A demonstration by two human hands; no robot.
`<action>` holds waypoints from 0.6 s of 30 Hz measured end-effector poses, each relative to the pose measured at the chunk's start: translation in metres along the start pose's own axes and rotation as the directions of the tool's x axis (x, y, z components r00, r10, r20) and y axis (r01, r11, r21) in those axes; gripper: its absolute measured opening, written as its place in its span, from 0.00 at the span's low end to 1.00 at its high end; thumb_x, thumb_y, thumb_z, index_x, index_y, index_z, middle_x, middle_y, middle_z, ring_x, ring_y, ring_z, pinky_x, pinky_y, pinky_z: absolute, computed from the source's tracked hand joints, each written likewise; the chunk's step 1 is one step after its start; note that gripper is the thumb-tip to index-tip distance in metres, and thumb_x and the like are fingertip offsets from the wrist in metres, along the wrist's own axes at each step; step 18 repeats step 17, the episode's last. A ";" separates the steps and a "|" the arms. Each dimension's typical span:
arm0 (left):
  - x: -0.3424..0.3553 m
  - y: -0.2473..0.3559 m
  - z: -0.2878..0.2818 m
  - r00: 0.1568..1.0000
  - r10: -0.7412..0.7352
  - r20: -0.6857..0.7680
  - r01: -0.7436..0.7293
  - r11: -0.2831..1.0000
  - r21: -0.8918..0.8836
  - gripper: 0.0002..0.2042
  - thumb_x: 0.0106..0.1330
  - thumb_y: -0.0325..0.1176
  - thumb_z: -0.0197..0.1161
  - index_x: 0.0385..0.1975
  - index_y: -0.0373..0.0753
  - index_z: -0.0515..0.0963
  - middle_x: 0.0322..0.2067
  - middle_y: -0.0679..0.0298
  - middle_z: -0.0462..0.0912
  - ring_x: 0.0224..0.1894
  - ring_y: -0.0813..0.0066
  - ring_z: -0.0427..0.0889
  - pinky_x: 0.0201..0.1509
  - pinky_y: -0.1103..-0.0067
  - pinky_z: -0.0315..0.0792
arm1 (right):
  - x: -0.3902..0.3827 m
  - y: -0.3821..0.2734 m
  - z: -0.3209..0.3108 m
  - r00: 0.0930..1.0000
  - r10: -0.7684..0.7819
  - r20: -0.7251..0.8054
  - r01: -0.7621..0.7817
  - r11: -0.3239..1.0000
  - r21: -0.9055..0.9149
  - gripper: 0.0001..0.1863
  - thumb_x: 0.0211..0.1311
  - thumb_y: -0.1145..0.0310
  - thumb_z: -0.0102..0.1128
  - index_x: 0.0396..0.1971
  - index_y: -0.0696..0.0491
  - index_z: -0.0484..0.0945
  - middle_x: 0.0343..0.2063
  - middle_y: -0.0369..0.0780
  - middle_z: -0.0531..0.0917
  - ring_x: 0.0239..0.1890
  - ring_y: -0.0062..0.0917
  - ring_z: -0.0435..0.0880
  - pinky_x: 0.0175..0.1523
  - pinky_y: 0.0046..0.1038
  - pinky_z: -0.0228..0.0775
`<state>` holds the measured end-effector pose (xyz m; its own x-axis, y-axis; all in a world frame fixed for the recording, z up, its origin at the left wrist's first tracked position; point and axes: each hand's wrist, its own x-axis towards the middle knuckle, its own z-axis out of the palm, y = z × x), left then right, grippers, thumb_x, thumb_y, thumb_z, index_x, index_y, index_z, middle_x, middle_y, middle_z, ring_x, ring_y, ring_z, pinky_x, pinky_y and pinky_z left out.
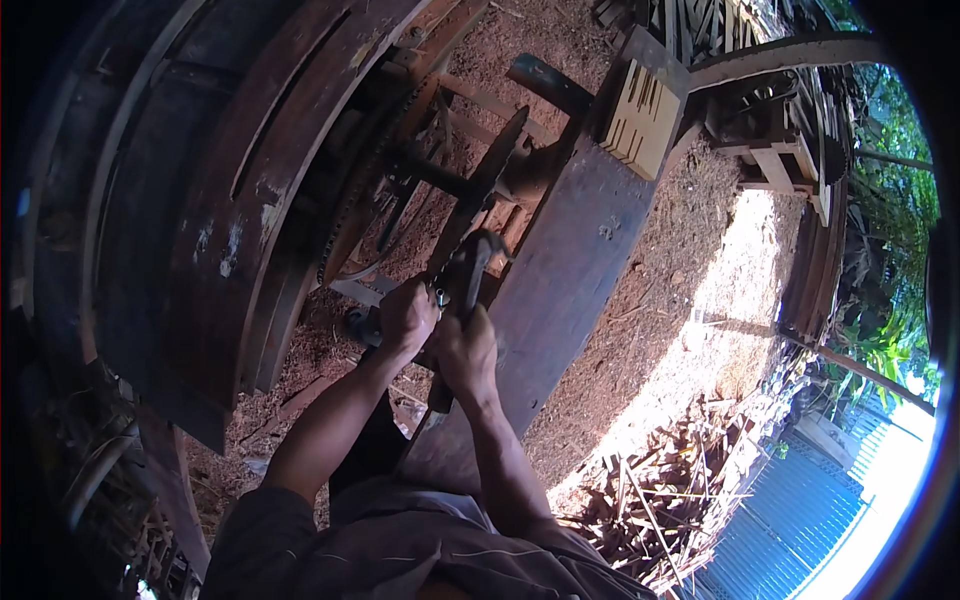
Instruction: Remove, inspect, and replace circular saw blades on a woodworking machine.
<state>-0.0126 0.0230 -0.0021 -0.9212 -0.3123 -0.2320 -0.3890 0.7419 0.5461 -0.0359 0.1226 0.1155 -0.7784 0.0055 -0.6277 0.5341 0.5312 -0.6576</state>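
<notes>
My right hand is wrapped round the handle of a hammer. Its dark, curved head points away from me, and the handle's butt shows below my fist. Just to the left, my left hand is closed in a fist beside a toothed circular saw blade, seen nearly edge-on. A small shiny metal piece shows at its fingers, but what they grip is mostly hidden. The blade stands upright on a shaft in an open frame. The long dark wooden beam runs along the right of my hands.
A pale wooden block with slots lies on the beam's far end. Large dark boards stand at left. Sawdust covers the ground. Scrap sticks are heaped at lower right, and more timber is stacked at the back.
</notes>
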 end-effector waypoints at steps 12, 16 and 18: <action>0.004 -0.010 0.011 0.995 -0.063 -0.080 0.063 0.998 0.001 0.09 0.63 0.36 0.55 0.27 0.39 0.78 0.22 0.52 0.81 0.26 0.51 0.83 0.31 0.61 0.77 | 0.030 0.054 0.027 0.994 -0.110 0.012 0.110 0.984 -0.143 0.18 0.57 0.61 0.50 0.35 0.63 0.74 0.29 0.60 0.81 0.39 0.52 0.83 0.45 0.44 0.73; 0.001 0.000 -0.008 0.983 -0.174 0.064 0.176 0.984 -0.020 0.16 0.65 0.44 0.57 0.27 0.36 0.80 0.28 0.46 0.83 0.30 0.47 0.84 0.35 0.61 0.78 | 0.005 -0.042 -0.017 0.993 -0.075 -0.086 0.092 0.972 0.215 0.15 0.63 0.65 0.51 0.40 0.63 0.69 0.24 0.55 0.81 0.26 0.39 0.84 0.32 0.38 0.74; 0.004 0.004 -0.007 0.979 -0.197 0.045 0.195 0.980 0.043 0.16 0.65 0.47 0.57 0.29 0.39 0.81 0.29 0.47 0.84 0.32 0.47 0.84 0.37 0.63 0.79 | 0.024 -0.022 -0.019 0.882 -0.434 -0.182 0.466 0.751 0.467 0.17 0.64 0.65 0.59 0.47 0.56 0.66 0.28 0.46 0.80 0.26 0.29 0.84 0.29 0.32 0.81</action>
